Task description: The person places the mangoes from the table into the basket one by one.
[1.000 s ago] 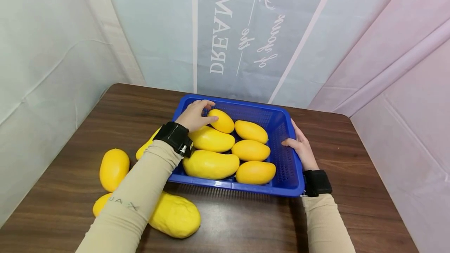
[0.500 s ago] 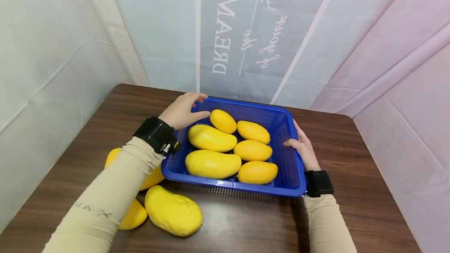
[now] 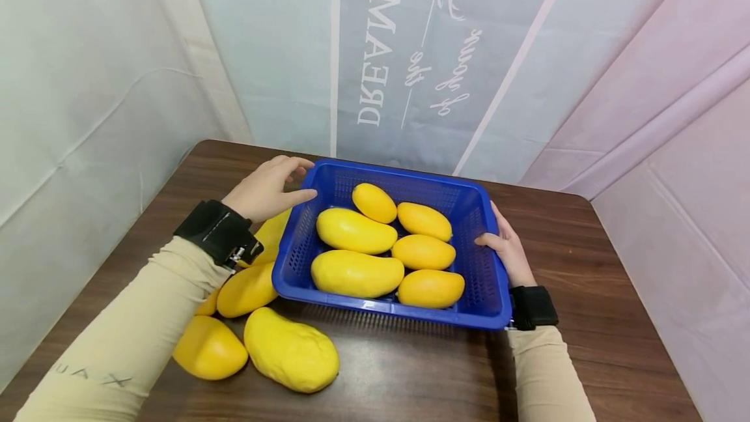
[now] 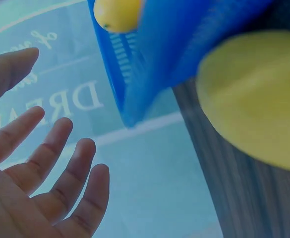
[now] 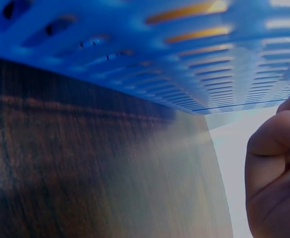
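A blue plastic basket [image 3: 369, 305] holds several yellow mangoes, such as a long one [image 3: 356, 230] and a smaller one [image 3: 424, 253]. My right hand [image 3: 508, 253] grips its right rim, with the thumb inside and the fingers on the outer side. In the right wrist view that hand [image 5: 278, 173] shows curled fingers below the slotted basket wall [image 5: 204, 69]. My left hand [image 3: 269, 186] is beside the basket's far left corner, holding nothing. Its fingers spread loosely in the left wrist view, apart from the blurred basket [image 4: 159, 54].
Left of the basket several loose mangoes lie on the brown wooden table [image 3: 586, 318]. Among them are a bumpy one [image 3: 291, 350], an orange-yellow one [image 3: 211, 348] and one against the basket [image 3: 247, 290]. Printed curtain [image 3: 293, 51] hangs behind the table.
My left hand has let go of the small mango at the basket's far side and moved left, out over the rim. My right hand keeps its grip on the rim.
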Demonstrator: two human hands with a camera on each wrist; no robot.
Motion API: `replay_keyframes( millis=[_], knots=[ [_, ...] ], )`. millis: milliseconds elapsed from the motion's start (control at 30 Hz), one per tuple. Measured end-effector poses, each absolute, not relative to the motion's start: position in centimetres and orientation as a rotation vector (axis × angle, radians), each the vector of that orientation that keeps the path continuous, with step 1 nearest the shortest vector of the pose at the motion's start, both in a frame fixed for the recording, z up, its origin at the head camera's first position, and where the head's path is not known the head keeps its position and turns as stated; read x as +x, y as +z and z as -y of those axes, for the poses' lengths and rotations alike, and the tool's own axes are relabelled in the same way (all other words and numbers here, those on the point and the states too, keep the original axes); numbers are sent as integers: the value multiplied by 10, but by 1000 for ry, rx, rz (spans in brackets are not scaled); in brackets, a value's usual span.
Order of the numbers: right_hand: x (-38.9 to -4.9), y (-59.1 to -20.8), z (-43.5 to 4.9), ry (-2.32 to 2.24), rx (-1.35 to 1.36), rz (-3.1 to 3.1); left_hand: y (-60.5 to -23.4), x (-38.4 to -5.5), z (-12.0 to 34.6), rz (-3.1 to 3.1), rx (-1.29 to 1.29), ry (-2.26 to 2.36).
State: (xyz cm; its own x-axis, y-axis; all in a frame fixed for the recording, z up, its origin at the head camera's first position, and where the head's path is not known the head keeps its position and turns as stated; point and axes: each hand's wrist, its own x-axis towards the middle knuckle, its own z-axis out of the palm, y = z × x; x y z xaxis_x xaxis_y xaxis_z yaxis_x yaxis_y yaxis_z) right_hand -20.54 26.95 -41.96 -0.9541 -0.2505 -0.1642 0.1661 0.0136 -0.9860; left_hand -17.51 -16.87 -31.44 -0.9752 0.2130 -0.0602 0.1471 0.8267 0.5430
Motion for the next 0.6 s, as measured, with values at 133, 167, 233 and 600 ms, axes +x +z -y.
replay_keyframes(
  millis=[133, 167, 233, 600],
  knots=[
    [-205, -420, -269, -2015, -93, -2007, -317, -171, 182, -2889, 244, 826],
    [-205, -419, -270, -2012, -95, -2012, -318, -171, 184, -2888, 233, 811],
    [-205, -419, -270, -2006, -98, -2020, -322, -171, 188, -2877, 202, 774],
    [-205, -420, -270, -1996, -89, -2026, -351, -173, 204, -2779, 108, 552]
  ],
)
